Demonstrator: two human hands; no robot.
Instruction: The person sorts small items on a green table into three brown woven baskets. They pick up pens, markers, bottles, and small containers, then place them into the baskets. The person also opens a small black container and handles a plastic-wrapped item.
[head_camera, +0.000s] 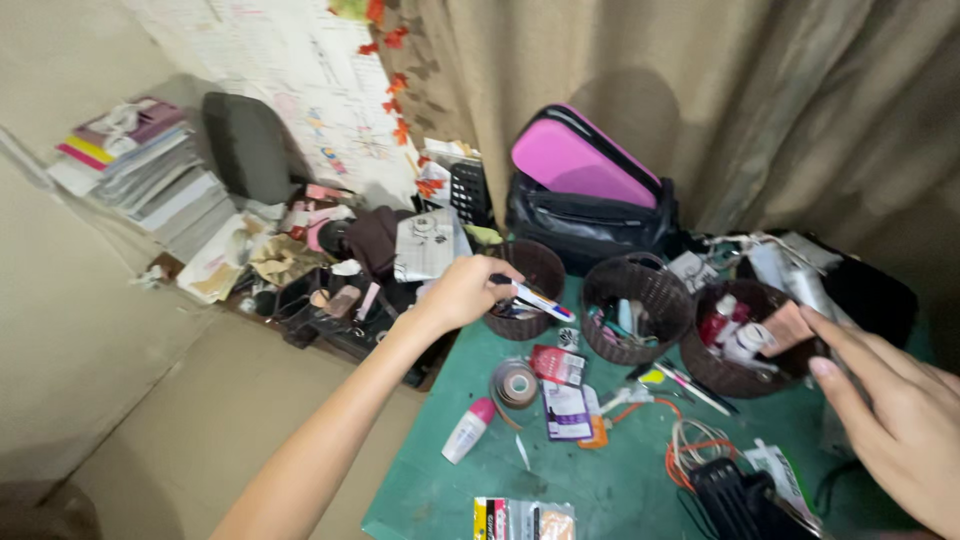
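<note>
Currently the left hand (462, 291) pinches a white pen (535, 299) above the leftmost basket (530, 288); a loose grip could drop it onto the green table (610, 480). Meanwhile the right hand (895, 415), fingers spread and empty, could knock the right basket (745, 340).

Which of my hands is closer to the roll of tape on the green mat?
Left. Your left hand holds a pen just above and left of the tape roll. Your right hand is far off at the mat's right side.
</note>
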